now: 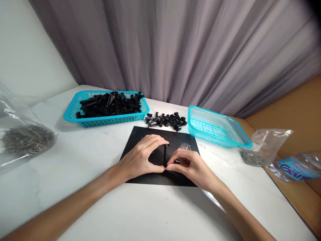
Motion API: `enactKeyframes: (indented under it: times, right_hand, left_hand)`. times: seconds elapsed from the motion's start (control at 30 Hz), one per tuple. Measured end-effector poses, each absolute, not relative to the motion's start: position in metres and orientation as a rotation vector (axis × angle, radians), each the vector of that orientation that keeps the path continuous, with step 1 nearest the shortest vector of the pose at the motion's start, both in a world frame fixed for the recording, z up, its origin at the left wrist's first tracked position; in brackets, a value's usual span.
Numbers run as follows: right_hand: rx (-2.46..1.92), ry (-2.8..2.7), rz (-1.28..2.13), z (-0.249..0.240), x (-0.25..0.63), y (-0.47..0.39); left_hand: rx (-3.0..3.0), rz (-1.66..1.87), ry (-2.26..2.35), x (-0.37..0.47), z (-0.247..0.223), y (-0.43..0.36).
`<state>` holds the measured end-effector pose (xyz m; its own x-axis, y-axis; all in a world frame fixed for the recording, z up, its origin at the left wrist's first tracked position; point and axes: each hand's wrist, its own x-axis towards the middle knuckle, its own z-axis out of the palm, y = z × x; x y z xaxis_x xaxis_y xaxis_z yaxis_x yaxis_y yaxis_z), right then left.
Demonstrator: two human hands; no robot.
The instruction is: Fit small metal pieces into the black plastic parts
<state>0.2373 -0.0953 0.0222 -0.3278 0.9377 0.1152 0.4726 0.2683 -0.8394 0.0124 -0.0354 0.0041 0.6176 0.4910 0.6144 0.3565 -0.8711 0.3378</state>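
A slim black plastic piece (165, 155) is held lengthwise over a black mat (160, 179). My left hand (142, 155) spans it, with fingertips at its far end and the thumb at its near end. Close to that near end, my right hand (189, 164) has its thumb and forefinger pinched together, touching the piece. Whatever lies between those right fingertips is too small or hidden to make out. Just beyond my right hand, a little heap of tiny shiny metal bits (185, 146) lies on the mat.
A blue basket (110, 122) full of black plastic pieces stands back left. Loose black pieces (167, 120) lie beside it. Back right is another blue basket (218, 129). Clear bags of metal parts lie left (28, 139) and right (253, 157), near a plastic bottle (298, 166).
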Motion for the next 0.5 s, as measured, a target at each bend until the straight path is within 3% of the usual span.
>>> enactKeyframes:
  times: [0.13,0.33,0.5]
  right_hand:
    - [-1.266,-1.864,0.887,0.031,0.251,-0.095]
    - [-1.320,-1.775,0.448,0.031,0.256,-0.099]
    - [-1.147,-1.626,0.824,0.026,0.247,-0.106]
  left_hand:
    - [2.558,1.059,0.750,0.012,0.009,-0.037]
    - [2.435,1.008,0.797,0.012,0.010,-0.038]
    - [2.304,0.968,0.884,0.011,0.008,-0.039]
